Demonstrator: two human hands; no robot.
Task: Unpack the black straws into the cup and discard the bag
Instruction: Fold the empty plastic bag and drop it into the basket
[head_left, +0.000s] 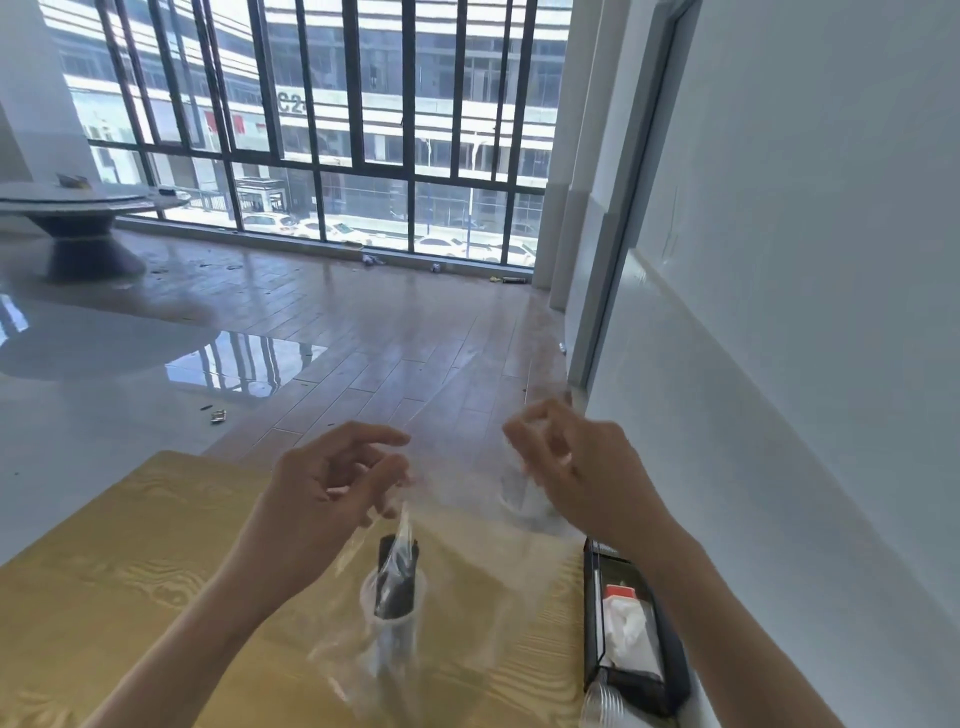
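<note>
Wood-grain counter (130, 571) bearing a black tray (636, 670) of white tissue at its right edge, beside the wall. Above it the clear bag (457, 519), blurred, is stretched between both hands: left hand (332, 488) pinching one edge, right hand (571, 462) with fingers curled on the other. Below, the black straws (396, 582) stand upright in the clear cup (393, 613) near the counter's middle.

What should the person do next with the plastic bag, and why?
Probably lift the clear bag up and clear of the cup. The black straws appear to stand in the cup already, while the left hand pinches the bag above them and the right hand holds its other side, so the film hangs over the cup.
</note>
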